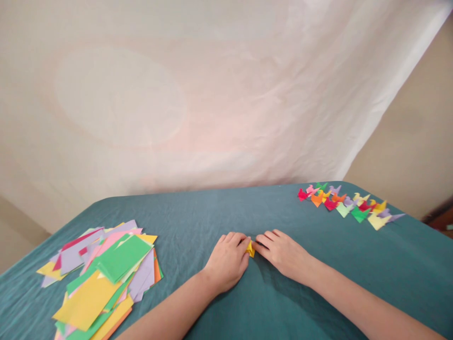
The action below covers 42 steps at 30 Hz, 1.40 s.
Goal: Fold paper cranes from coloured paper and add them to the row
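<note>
A small piece of yellow origami paper (pixel 251 249), folded to a pointed shape, lies on the cloth between my hands. My left hand (pixel 227 259) is closed on it from the left, thumb and fingers covering much of it. From the right, the fingertips of my right hand (pixel 283 252) meet its edge, bent and close together. How the folds run under the fingers is hidden.
A messy pile of coloured paper sheets (pixel 88 297) spreads over the table's left side. Several folded paper birds (pixel 360 215) stand in rows at the far right. Blue-green cloth (pixel 198 212) covers the table, and a pale sheet (pixel 226 108) hangs behind it.
</note>
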Each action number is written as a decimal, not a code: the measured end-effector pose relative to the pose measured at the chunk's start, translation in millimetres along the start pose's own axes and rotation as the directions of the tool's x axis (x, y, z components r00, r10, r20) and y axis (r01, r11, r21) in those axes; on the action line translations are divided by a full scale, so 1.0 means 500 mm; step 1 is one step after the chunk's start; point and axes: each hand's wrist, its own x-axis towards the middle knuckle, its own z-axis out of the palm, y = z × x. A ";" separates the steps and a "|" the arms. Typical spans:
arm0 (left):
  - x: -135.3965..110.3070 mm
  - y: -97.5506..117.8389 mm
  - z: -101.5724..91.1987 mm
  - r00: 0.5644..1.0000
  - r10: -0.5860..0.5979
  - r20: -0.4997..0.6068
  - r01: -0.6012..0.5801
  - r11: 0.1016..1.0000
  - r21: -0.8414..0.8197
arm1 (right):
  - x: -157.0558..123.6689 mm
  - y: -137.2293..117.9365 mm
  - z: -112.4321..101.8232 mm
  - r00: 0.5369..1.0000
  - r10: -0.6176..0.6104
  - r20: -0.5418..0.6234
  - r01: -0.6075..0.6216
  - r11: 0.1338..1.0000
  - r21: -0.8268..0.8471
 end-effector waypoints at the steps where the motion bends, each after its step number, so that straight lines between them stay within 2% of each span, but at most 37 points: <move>1: 0.000 0.000 0.000 1.000 -0.003 0.003 0.003 1.000 0.002 | 0.000 0.000 0.000 1.000 0.002 0.004 -0.002 1.000 -0.004; 11: -0.001 0.001 -0.004 1.000 0.010 0.003 -0.010 1.000 -0.009 | 0.004 -0.011 -0.006 0.997 0.080 0.021 -0.082 0.993 0.089; 15: -0.002 0.001 -0.001 1.000 0.005 -0.015 -0.005 1.000 -0.021 | 0.003 -0.011 0.002 0.990 0.135 -0.046 -0.124 0.973 0.194; 20: -0.001 -0.002 0.006 0.999 0.000 -0.053 -0.003 0.999 -0.052 | 0.008 0.004 0.024 0.958 0.244 -0.148 -0.187 0.929 0.320; 28: 0.005 -0.004 0.020 0.996 -0.043 -0.076 0.037 0.997 -0.073 | 0.029 0.009 0.040 0.965 0.185 -0.187 -0.130 0.953 0.274; 37: 0.003 -0.004 0.018 0.997 -0.033 -0.067 0.029 0.998 -0.062 | 0.037 0.018 0.041 0.988 0.033 -0.154 -0.017 0.994 0.103; 42: 0.004 -0.005 0.017 0.998 -0.026 -0.062 0.021 0.997 -0.076 | 0.041 0.022 0.044 0.988 0.002 -0.153 0.009 0.997 0.073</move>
